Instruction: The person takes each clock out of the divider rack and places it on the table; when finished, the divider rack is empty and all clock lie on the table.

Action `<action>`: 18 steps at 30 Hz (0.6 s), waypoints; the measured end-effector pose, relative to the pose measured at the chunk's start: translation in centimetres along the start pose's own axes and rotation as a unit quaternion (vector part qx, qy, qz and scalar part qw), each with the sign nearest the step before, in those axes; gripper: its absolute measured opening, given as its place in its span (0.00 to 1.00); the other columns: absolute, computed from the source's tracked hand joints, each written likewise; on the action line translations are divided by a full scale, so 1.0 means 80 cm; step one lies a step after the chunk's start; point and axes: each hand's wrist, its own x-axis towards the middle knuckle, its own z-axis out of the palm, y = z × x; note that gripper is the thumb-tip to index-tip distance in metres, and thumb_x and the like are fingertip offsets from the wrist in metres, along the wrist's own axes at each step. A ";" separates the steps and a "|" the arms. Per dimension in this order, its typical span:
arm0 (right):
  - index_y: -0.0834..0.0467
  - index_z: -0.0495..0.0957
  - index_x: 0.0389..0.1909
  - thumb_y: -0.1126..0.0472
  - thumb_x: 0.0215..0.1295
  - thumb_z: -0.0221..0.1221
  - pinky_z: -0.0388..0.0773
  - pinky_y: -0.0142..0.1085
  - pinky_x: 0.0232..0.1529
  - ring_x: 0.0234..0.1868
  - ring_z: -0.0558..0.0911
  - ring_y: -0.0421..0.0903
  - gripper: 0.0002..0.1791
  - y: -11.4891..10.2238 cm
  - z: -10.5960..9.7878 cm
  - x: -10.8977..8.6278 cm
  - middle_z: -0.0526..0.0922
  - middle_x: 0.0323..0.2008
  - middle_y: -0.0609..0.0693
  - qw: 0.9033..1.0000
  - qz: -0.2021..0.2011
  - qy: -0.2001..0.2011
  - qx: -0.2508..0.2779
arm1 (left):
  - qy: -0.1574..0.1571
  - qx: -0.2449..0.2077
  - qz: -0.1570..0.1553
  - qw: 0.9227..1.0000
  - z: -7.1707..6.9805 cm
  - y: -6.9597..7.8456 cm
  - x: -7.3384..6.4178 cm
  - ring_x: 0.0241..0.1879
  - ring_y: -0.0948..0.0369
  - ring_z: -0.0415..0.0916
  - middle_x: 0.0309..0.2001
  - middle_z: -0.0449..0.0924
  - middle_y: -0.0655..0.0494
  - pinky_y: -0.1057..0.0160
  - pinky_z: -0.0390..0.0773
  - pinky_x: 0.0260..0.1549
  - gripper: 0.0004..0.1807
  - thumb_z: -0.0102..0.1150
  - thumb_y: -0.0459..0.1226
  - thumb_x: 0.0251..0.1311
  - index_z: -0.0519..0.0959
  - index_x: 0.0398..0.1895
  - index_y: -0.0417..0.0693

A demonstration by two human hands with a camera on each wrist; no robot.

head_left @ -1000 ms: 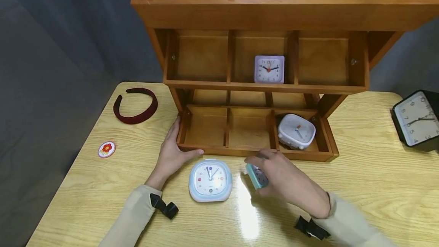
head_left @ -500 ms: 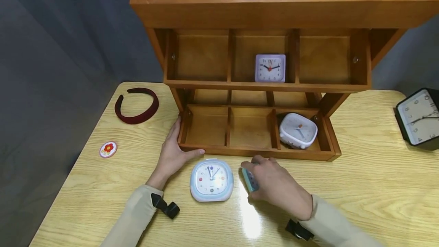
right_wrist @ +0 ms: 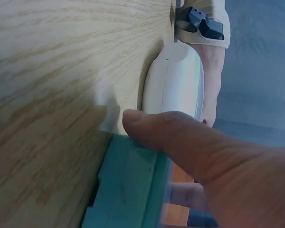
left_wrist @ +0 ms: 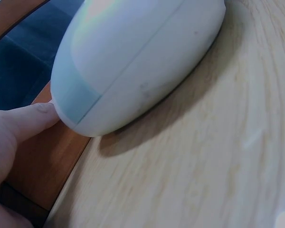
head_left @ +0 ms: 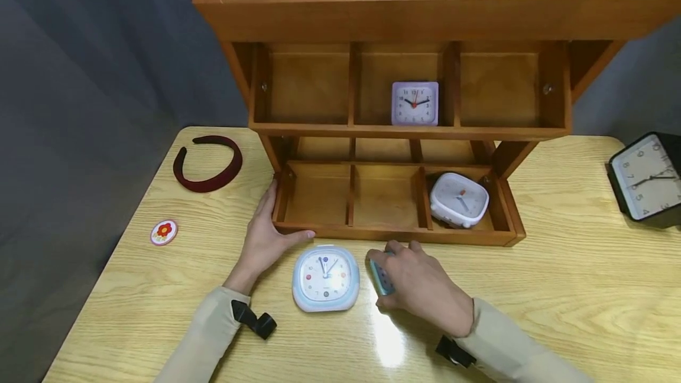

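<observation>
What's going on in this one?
A person's right hand grips a small teal box-shaped object at the light wooden table. Their left hand rests against the left front corner of the brown wooden tiered organizer. Between the hands, a rounded pale-blue clock lies on the table. A square lavender clock sits in the middle tier's center compartment, and a rounded white clock in the bottom tier's right compartment.

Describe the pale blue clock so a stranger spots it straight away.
On the table stands a wooden drawer unit. In front of its lowest drawer, between the left hand and right hand, sits the pale blue clock. Its whole dial shows, whereas the right hand partly covers the teal object beside it.
</observation>
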 end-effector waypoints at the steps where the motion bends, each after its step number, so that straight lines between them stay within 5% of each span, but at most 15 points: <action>1: 0.52 0.79 0.47 0.48 0.32 0.80 0.80 0.51 0.41 0.40 0.79 0.51 0.36 0.000 0.000 0.000 0.81 0.40 0.54 1.000 0.000 -0.001 0.001 | -0.001 0.001 0.000 1.000 0.000 0.000 0.000 0.76 0.50 0.46 0.78 0.42 0.54 0.46 0.52 0.72 0.70 0.80 0.50 0.37 0.38 0.78 0.61; 9: 0.52 0.78 0.51 0.47 0.33 0.80 0.80 0.46 0.33 0.39 0.78 0.52 0.39 0.001 -0.002 -0.003 0.80 0.44 0.56 1.000 0.012 0.001 0.008 | -0.003 -0.001 -0.002 1.000 0.002 0.001 0.002 0.76 0.51 0.44 0.78 0.41 0.55 0.45 0.51 0.72 0.70 0.80 0.50 0.37 0.38 0.78 0.61; 18: 0.52 0.76 0.58 0.42 0.40 0.76 0.82 0.49 0.38 0.46 0.80 0.62 0.41 -0.003 -0.020 -0.033 0.75 0.59 0.61 0.998 0.016 0.056 0.015 | -0.003 -0.006 -0.004 1.000 0.002 -0.001 0.001 0.76 0.50 0.45 0.78 0.41 0.55 0.45 0.51 0.72 0.69 0.80 0.49 0.38 0.38 0.78 0.59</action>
